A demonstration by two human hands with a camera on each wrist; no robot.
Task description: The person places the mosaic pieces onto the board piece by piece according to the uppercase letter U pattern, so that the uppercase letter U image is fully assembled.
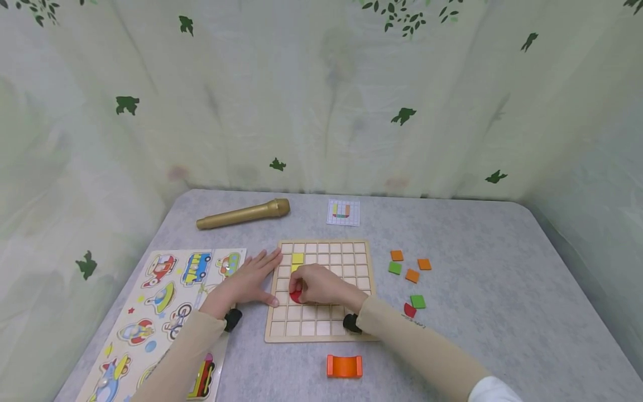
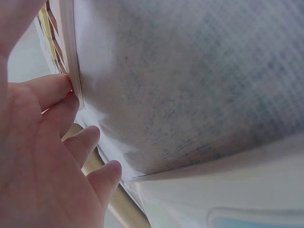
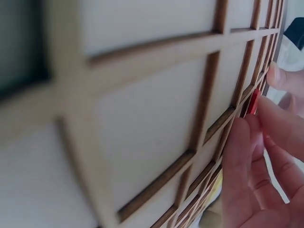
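Note:
A wooden grid board (image 1: 307, 330) lies in the middle of the table in the head view. My right hand (image 1: 321, 285) pinches a red tile with a curved edge (image 1: 294, 297) over the left part of the grid. In the right wrist view, thumb and fingertips hold this red tile (image 3: 253, 101) on edge at the grid. Yellow square tiles (image 1: 298, 258) sit in the same column above it, partly covered by the hand. With fingers spread, my left hand (image 1: 246, 282) touches the board's left edge; the left wrist view shows fingertips against the board's side (image 2: 70, 52).
Right of the board lie loose orange (image 1: 424, 264), green (image 1: 418, 301) and red (image 1: 409, 310) tiles. A pattern card (image 1: 344, 213) and a gold microphone (image 1: 243, 214) are behind it. A picture puzzle (image 1: 166, 301) lies left, under the left forearm; an orange holder (image 1: 344, 367) stands in front.

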